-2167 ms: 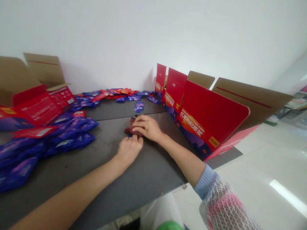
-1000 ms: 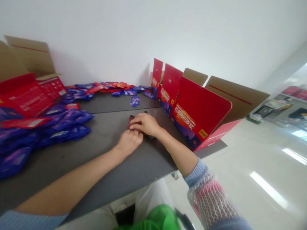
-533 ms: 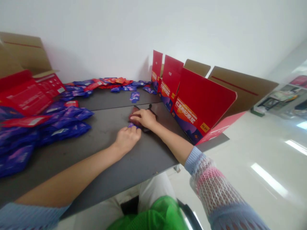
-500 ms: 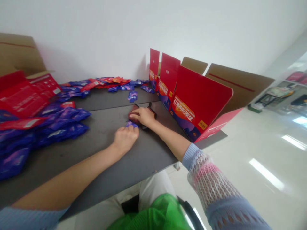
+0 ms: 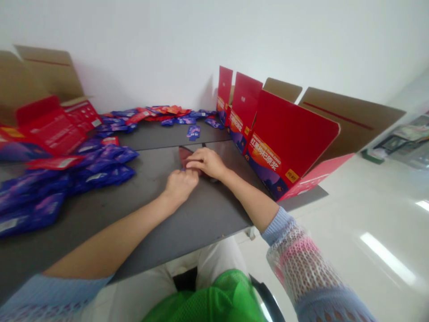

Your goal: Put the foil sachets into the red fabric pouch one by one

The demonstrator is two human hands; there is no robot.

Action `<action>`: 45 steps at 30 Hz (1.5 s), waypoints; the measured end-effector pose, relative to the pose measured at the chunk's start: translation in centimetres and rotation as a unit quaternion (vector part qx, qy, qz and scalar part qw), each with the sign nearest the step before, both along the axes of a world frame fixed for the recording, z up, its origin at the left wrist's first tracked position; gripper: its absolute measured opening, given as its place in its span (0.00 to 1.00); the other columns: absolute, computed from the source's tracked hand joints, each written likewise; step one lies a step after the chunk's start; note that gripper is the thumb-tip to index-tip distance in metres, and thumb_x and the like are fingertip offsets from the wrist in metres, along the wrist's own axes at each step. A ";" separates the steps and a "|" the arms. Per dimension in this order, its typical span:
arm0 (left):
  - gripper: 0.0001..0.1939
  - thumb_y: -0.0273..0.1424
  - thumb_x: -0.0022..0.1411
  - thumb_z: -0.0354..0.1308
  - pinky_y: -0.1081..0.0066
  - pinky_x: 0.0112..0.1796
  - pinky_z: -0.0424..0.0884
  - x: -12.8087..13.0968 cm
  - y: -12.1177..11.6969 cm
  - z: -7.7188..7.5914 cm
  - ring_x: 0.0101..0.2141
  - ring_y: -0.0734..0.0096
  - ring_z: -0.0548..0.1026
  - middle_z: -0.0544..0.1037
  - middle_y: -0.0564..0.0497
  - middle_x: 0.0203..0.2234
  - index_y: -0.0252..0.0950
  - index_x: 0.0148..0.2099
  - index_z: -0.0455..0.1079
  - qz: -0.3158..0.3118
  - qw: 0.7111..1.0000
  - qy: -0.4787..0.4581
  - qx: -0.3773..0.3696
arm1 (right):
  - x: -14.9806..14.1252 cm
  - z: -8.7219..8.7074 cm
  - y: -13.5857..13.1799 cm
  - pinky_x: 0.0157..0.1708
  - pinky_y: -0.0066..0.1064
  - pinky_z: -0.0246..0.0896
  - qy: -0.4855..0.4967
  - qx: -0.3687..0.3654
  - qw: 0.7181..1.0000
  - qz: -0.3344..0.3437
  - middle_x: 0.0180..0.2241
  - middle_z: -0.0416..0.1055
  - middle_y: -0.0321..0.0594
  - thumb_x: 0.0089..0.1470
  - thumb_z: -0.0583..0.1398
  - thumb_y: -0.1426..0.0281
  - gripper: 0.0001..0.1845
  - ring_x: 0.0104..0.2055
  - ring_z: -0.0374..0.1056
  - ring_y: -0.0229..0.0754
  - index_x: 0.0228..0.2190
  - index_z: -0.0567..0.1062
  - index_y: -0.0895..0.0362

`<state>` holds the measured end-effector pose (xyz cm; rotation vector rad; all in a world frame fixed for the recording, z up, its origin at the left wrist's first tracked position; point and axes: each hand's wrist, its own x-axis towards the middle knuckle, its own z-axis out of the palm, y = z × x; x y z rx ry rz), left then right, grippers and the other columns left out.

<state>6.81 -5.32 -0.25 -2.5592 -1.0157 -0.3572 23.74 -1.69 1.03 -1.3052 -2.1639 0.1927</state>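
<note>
At the middle of the grey table point(image 5: 150, 237), my left hand point(image 5: 181, 185) is closed, knuckles up, pinching a purple sachet point(image 5: 182, 169) of which only a sliver shows. Touching it from the right, my right hand point(image 5: 209, 163) has its fingers curled over a reddish-brown, dark-edged thing point(image 5: 184, 154). Its kind I cannot make out; the hand covers most of it. A small blue-purple packet point(image 5: 193, 132) lies flat just beyond both hands.
Blue sachets point(image 5: 110, 162) are heaped at the left, with a red sachet point(image 5: 55, 162) on top. More sachets point(image 5: 157, 112) line the wall. Open red cartons point(image 5: 295, 134) stand along the right; another open carton point(image 5: 50, 125) is at far left. The table's front edge is near my lap.
Half a second ago more of the purple sachet showed, with my left hand slightly apart from the right. Now the hands meet and hide most of it. The view has shifted slightly.
</note>
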 end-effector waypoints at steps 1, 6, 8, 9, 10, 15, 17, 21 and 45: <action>0.17 0.15 0.62 0.46 0.62 0.29 0.71 -0.1 0.2 0.0 0.28 0.52 0.80 0.79 0.33 0.27 0.24 0.39 0.77 -0.001 1.000 -0.004 -0.001 | -0.3 -0.3 0.2 0.47 0.26 0.58 -0.001 -0.022 1.000 0.023 0.43 0.80 0.35 0.65 0.58 0.56 0.17 0.46 0.71 0.37 0.45 0.83 0.48; 0.16 0.15 0.62 0.47 0.62 0.30 0.71 0.3 0.7 -0.4 0.29 0.54 0.80 0.79 0.34 0.28 0.25 0.38 0.76 -0.030 0.999 -0.017 0.001 | 0.8 -1.2 1.1 0.43 0.27 0.60 -0.028 -0.045 0.995 -0.079 0.44 0.79 0.36 0.62 0.61 0.54 0.17 0.45 0.72 0.39 0.47 0.82 0.46; 0.15 0.14 0.61 0.47 0.64 0.30 0.69 0.5 0.6 -0.6 0.29 0.56 0.79 0.79 0.36 0.27 0.26 0.36 0.76 -0.030 0.999 -0.016 0.006 | 1.4 -1.3 1.2 0.43 0.29 0.60 -0.053 -0.036 0.983 -0.171 0.45 0.79 0.39 0.62 0.61 0.52 0.19 0.46 0.72 0.42 0.47 0.82 0.46; 0.15 0.14 0.61 0.48 0.65 0.29 0.68 0.5 0.6 -0.7 0.28 0.57 0.79 0.78 0.37 0.26 0.26 0.35 0.76 -0.027 0.999 -0.015 0.013 | 1.5 -1.3 1.2 0.44 0.31 0.61 -0.068 -0.028 0.976 -0.207 0.45 0.79 0.40 0.62 0.60 0.50 0.20 0.47 0.71 0.44 0.47 0.82 0.47; 0.15 0.14 0.61 0.48 0.66 0.29 0.66 0.5 0.5 -0.7 0.28 0.58 0.79 0.79 0.38 0.26 0.27 0.35 0.76 -0.025 0.999 -0.014 0.025 | 1.6 -1.3 1.3 0.45 0.32 0.61 -0.081 -0.020 0.968 -0.235 0.46 0.78 0.42 0.62 0.58 0.50 0.22 0.48 0.70 0.46 0.47 0.82 0.48; 0.15 0.19 0.66 0.49 0.67 0.29 0.61 -0.4 0.4 -0.8 0.26 0.63 0.77 0.78 0.43 0.26 0.33 0.33 0.76 -0.080 0.992 -0.019 0.101 | 1.5 -1.5 1.6 0.46 0.36 0.62 -0.116 -0.004 0.944 -0.308 0.47 0.77 0.46 0.66 0.53 0.50 0.25 0.50 0.68 0.49 0.46 0.81 0.52; 0.15 0.19 0.66 0.49 0.67 0.29 0.60 -0.8 0.7 -0.8 0.27 0.65 0.76 0.78 0.44 0.26 0.35 0.33 0.76 -0.100 0.989 -0.017 0.109 | 1.8 -1.4 1.6 0.46 0.37 0.62 -0.116 -0.009 0.937 -0.330 0.48 0.76 0.47 0.66 0.52 0.51 0.25 0.51 0.68 0.50 0.46 0.81 0.53; 0.13 0.19 0.64 0.52 0.68 0.29 0.59 -1.4 1.9 -0.9 0.26 0.65 0.75 0.78 0.44 0.28 0.34 0.33 0.76 -0.083 0.994 -0.007 0.077 | 2.8 -1.2 1.6 0.49 0.46 0.61 -0.108 -0.017 0.923 -0.370 0.48 0.76 0.50 0.66 0.51 0.50 0.26 0.52 0.67 0.54 0.46 0.81 0.52; 0.22 0.28 0.73 0.37 0.59 0.41 0.65 -12.8 10.0 2.9 0.43 0.51 0.75 0.76 0.33 0.45 0.25 0.51 0.72 0.370 0.918 -0.139 0.023 | 3.0 -1.3 1.7 0.50 0.50 0.59 -0.128 -0.016 0.911 -0.393 0.48 0.76 0.49 0.66 0.51 0.54 0.24 0.53 0.67 0.57 0.43 0.81 0.54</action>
